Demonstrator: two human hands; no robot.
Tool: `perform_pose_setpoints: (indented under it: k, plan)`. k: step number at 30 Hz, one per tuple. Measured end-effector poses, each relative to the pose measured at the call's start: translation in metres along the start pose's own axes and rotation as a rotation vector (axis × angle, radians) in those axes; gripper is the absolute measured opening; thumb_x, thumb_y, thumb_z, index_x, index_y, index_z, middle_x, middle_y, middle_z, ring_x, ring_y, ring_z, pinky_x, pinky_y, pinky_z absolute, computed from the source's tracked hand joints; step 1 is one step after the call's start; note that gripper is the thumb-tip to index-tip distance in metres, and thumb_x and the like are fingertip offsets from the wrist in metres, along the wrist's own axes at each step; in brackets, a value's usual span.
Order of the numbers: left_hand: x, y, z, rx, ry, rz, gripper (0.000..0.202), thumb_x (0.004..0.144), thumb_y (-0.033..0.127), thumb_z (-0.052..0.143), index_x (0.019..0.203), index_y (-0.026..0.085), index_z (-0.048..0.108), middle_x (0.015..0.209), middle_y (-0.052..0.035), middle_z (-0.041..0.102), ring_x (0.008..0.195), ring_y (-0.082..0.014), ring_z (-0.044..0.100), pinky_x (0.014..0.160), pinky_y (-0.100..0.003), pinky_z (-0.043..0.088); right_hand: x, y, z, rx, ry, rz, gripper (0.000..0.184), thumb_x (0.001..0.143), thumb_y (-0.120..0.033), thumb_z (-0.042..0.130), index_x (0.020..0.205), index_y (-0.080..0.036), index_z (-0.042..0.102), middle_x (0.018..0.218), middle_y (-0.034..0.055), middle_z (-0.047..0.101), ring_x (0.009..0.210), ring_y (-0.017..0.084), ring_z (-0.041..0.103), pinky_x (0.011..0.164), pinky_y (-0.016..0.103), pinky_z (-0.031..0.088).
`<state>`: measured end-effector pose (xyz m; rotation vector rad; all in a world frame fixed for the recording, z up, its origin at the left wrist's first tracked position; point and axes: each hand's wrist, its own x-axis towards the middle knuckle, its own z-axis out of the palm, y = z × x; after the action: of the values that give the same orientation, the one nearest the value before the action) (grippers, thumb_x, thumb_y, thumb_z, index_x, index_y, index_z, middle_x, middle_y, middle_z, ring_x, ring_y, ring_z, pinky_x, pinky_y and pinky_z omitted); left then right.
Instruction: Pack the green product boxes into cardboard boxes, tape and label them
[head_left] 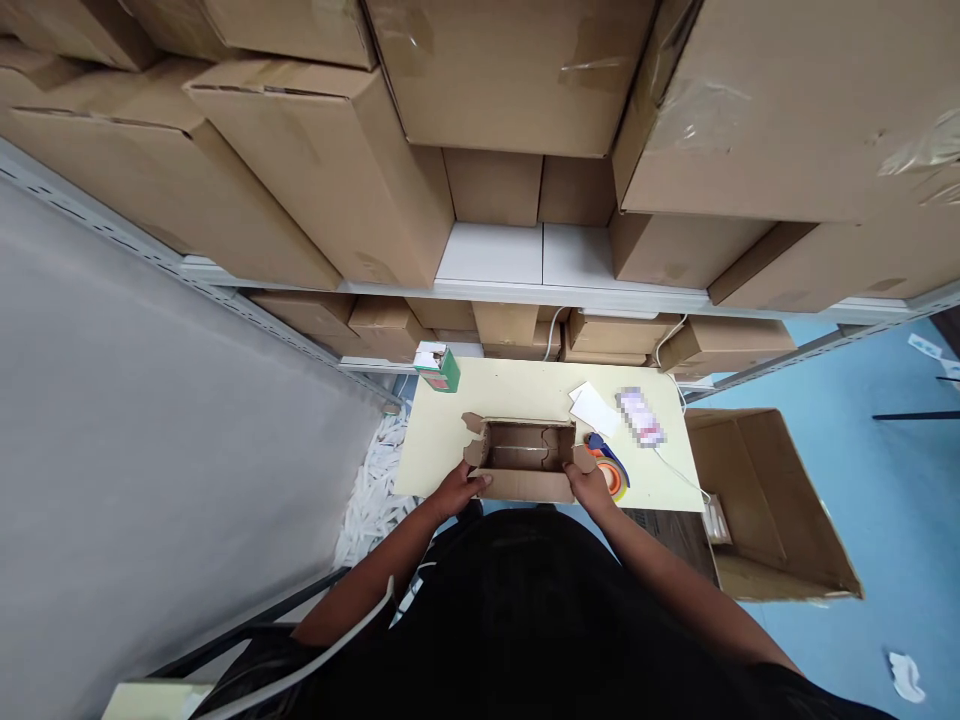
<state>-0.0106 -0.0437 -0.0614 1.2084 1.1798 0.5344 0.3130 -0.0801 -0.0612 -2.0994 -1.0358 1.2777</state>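
Observation:
A small open cardboard box (pixel 525 458) sits on the near part of a pale yellow table (pixel 517 392), its flaps standing up at both ends. My left hand (pixel 459 489) grips the box's near left corner with the fingers curled on the wall. At the near right corner, my right hand (pixel 590 487) holds the box, fingers wrapped around its edge. An orange and blue tape dispenser (pixel 613 469) lies just right of my right hand.
A small green and white carton (pixel 438 367) stands at the table's far left. White cards (pixel 592 408) and a blurred item (pixel 640 416) lie at the far right. A large open box (pixel 765 505) rests on the blue floor to the right. Shelves stacked with cartons (pixel 525 120) rise behind.

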Motion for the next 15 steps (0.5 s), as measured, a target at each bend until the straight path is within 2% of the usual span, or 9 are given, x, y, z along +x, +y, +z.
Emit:
perform_pose_setpoints:
  k: [4,7,10,13,15]
  plan:
    - [-0.003,-0.002,0.011,0.109,0.109,0.005,0.064,0.079,0.06,0.072,0.126,0.016,0.065,0.131,-0.0159,0.07,0.126,-0.0354,0.063,0.111,-0.049,0.046,0.01,0.003,-0.002,-0.186,0.012,-0.127,0.042,0.088,-0.051,0.044,0.102,-0.023,0.072,0.091,0.0114,0.074,0.101,0.034,0.07,0.087,0.044,0.056]
    - [-0.003,0.001,0.03,0.012,0.204,0.0,0.064,0.082,0.059,0.065,0.128,0.016,0.064,0.132,-0.0142,0.07,0.127,-0.0335,0.062,0.112,-0.049,0.045,0.018,0.007,-0.005,-0.28,0.001,-0.216,0.045,0.091,-0.051,0.041,0.108,-0.023,0.073,0.093,0.0133,0.074,0.104,0.035,0.07,0.086,0.044,0.055]
    - [0.001,0.006,0.049,-0.061,0.367,-0.08,0.06,0.088,0.06,0.053,0.125,0.015,0.067,0.128,-0.0143,0.072,0.127,-0.0338,0.063,0.111,-0.051,0.046,0.025,0.011,-0.008,-0.324,-0.024,-0.252,0.049,0.093,-0.052,0.039,0.113,-0.022,0.073,0.093,0.0148,0.074,0.105,0.035,0.07,0.086,0.045,0.055]
    - [0.005,0.016,0.061,0.039,0.551,-0.125,0.056,0.094,0.057,0.048,0.126,0.016,0.069,0.137,-0.0149,0.068,0.138,-0.0345,0.056,0.117,-0.051,0.039,0.029,0.009,-0.012,-0.351,-0.06,-0.291,0.052,0.094,-0.052,0.037,0.117,-0.023,0.073,0.096,0.0156,0.075,0.108,0.036,0.07,0.088,0.046,0.055]
    - [0.003,0.024,0.065,0.137,0.583,-0.143,0.057,0.094,0.056,0.05,0.13,0.015,0.068,0.141,-0.0165,0.065,0.143,-0.0352,0.051,0.119,-0.05,0.036,0.03,0.005,-0.016,-0.337,-0.082,-0.305,0.053,0.093,-0.052,0.038,0.116,-0.021,0.074,0.098,0.0166,0.076,0.11,0.036,0.07,0.09,0.046,0.055]
